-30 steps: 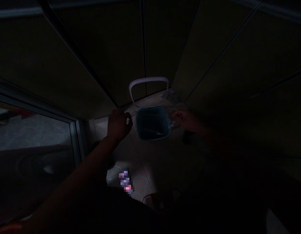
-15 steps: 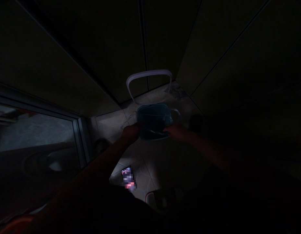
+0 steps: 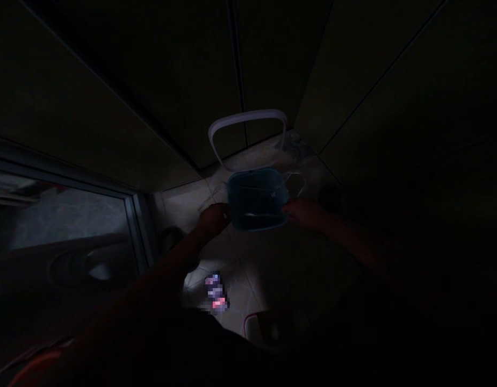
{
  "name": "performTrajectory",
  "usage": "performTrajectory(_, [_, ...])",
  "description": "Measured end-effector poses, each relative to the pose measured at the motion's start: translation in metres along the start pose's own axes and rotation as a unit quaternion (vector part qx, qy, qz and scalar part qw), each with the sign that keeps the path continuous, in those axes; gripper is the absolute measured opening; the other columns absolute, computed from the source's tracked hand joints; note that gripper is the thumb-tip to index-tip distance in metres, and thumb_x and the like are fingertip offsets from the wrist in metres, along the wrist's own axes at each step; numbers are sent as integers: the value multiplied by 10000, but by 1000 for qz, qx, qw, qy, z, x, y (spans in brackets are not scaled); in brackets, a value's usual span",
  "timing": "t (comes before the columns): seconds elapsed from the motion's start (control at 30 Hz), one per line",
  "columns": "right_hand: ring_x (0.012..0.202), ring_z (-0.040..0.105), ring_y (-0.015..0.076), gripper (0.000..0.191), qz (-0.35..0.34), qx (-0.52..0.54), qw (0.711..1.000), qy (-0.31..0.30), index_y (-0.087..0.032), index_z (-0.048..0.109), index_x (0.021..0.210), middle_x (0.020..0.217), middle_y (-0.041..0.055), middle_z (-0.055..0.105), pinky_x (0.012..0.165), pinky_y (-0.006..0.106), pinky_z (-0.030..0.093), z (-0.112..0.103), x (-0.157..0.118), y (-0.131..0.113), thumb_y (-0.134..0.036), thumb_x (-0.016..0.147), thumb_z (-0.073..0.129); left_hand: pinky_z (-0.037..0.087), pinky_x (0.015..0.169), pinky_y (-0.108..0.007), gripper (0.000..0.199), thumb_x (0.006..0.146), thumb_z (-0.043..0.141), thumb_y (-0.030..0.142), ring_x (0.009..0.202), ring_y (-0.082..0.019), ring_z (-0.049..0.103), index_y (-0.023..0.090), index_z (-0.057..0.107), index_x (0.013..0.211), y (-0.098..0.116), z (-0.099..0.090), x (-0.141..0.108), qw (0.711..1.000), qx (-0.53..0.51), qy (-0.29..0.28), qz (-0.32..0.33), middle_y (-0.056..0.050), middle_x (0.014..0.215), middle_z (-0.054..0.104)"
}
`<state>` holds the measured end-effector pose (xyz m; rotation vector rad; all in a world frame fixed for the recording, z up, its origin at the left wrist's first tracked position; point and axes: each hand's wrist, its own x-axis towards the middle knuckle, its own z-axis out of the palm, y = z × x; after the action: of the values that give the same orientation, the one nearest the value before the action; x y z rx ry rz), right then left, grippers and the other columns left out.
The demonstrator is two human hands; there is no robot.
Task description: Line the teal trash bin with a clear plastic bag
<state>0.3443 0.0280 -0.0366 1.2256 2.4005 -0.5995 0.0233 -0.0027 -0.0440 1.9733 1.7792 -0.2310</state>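
A square blue plastic tub (image 3: 257, 199) stands on the tile floor, with a pale arched handle (image 3: 247, 129) rising behind it and a clear loop (image 3: 296, 184) at its right side. My left hand (image 3: 213, 220) touches the tub's left side, and my right hand (image 3: 307, 213) rests against its lower right corner. The dim light hides my fingers, so I cannot tell how firmly either hand grips. The tub's inside is dark, and its contents are hard to make out.
Tall dark panels (image 3: 151, 80) rise behind and beside the tub. A metal door frame (image 3: 140, 231) runs along the left. A phone (image 3: 215, 293) with a pixelated screen lies on the floor tiles (image 3: 248, 263) below the tub, near a red-edged object (image 3: 274, 328).
Both hands have shifted from the tub's lower edge to its sides. The tub stays in nearly the same place on the floor, while the whole view has drifted slightly.
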Motion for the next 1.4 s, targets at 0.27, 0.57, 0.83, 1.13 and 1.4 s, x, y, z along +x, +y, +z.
performTrajectory(0.27, [1013, 719, 220, 176, 23, 13, 999, 22, -224, 771, 1063, 1165, 71, 784, 770, 279, 455, 6, -10, 17, -257, 1004, 608, 538, 867, -322, 276, 1028, 559, 299, 1068, -230, 743, 254, 788, 1176, -13, -1, -21, 998, 68, 4, 10, -55, 1228, 779])
performTrajectory(0.57, [975, 725, 209, 188, 33, 41, 998, 29, -239, 771, 1047, 1117, 55, 793, 764, 270, 453, 13, -13, 22, -277, 1025, 589, 517, 810, -298, 243, 1022, 623, 375, 1022, -215, 734, 252, 774, 1166, -15, 5, -21, 999, 46, 2, -1, -56, 1193, 763])
performTrajectory(0.83, [957, 708, 202, 174, 39, 41, 998, 40, -228, 755, 1048, 1113, 62, 782, 736, 264, 429, 16, -13, 22, -280, 1014, 593, 498, 770, -301, 208, 1004, 606, 358, 979, -209, 710, 243, 759, 1086, -19, 4, -19, 997, 74, 13, 12, -57, 1147, 739])
performTrajectory(1.13, [951, 695, 206, 133, 31, 36, 999, 16, -218, 756, 973, 1094, 64, 778, 724, 271, 413, 16, -14, 21, -229, 977, 624, 532, 915, -313, 178, 941, 610, 247, 1080, -231, 711, 234, 771, 1016, -15, 5, -21, 996, 82, -1, 20, -75, 1171, 763])
performTrajectory(1.4, [931, 699, 201, 148, 24, 29, 999, 7, -214, 770, 960, 1052, 52, 784, 730, 274, 420, 25, -11, 26, -210, 964, 622, 517, 852, -321, 209, 934, 567, 171, 1044, -233, 731, 232, 758, 992, -9, -4, -22, 990, 112, -59, 56, -65, 1167, 791])
